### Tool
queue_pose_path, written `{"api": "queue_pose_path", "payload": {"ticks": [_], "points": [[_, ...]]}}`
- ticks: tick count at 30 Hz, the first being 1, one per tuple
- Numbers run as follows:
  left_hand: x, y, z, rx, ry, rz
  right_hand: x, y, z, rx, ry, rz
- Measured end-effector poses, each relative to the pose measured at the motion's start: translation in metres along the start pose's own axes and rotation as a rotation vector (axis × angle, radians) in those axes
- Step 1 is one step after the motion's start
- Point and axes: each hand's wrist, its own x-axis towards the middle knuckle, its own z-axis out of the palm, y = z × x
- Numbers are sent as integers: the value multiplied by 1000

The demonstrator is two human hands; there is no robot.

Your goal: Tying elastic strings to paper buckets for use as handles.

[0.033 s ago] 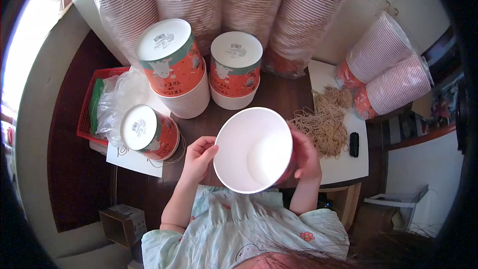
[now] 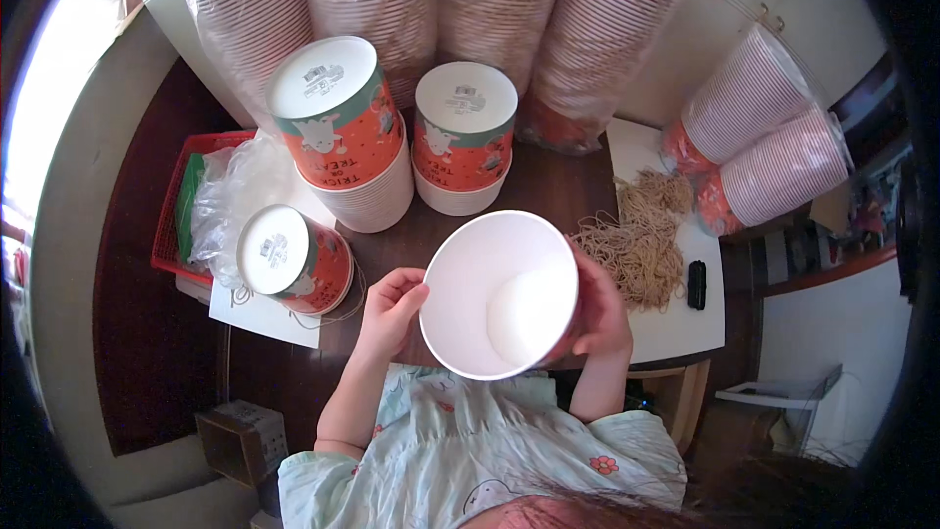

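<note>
A white-lined paper bucket (image 2: 455,279) is tilted toward me, so its mouth and bottom show. My left hand (image 2: 395,306) pinches the left rim, thumb in front and fingers curled behind. Against the right outer wall, my right hand (image 2: 604,309) grips with its fingers partly hidden by the bucket. Beyond it stand two upside-down stacks of printed orange buckets, a taller stack (image 2: 343,142) and a shorter stack (image 2: 462,152). A third upturned bucket (image 2: 323,269) rests at the left with thin cord around its lower edge.
Tall plastic-wrapped bucket stacks (image 2: 367,10) line the back, and more wrapped stacks (image 2: 749,103) lean at the right. Beige cord (image 2: 641,245) lies heaped beside a small black object (image 2: 696,284). A red basket (image 2: 171,206) with clear plastic bags (image 2: 230,201) sits left.
The bucket's right rim has shifted very slightly to the right, and my right thumb has come closer to its wall. My left hand stays put.
</note>
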Motion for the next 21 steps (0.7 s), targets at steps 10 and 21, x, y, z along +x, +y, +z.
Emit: {"api": "queue_pose_path", "payload": {"ticks": [10,21], "points": [[-18,27,7,91,-37,215,11,2,2,-153,46,369],[15,32,12,960,187,362,5,13,22,-714,-238,133]]}}
